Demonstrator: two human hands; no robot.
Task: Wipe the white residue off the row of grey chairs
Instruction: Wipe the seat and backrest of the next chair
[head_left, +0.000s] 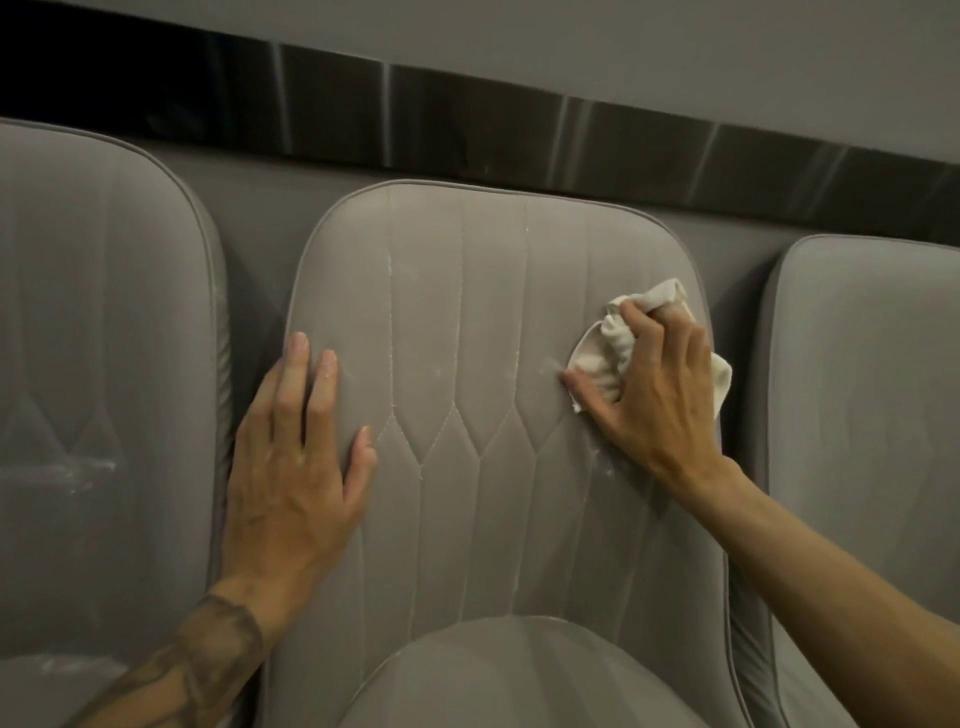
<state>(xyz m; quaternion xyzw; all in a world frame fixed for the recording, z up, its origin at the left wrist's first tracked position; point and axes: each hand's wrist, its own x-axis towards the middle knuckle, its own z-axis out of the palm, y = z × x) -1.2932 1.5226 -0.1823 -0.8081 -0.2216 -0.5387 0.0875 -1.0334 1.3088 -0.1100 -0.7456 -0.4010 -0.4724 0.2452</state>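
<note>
Head: mid chair (467, 322) w/ white streaks.

The middle chair (467, 322) is covered in matt grey fabric, soft and suede-like, with pale stitched seams and chalky white residue (390, 270) along them. The cloth (613, 353) is cream, crumpled, woven-looking. Behind the chairs, the dark strip (467, 130) looks glossy, with streaky reflections.

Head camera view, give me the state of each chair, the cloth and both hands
Middle chair: white specks along seams.
Left chair: white smears low on back.
Right chair: no clear residue.
Cloth: bunched, pressed on middle chair.
Right hand: gripping cloth.
Left hand: flat on middle chair, empty.
</note>
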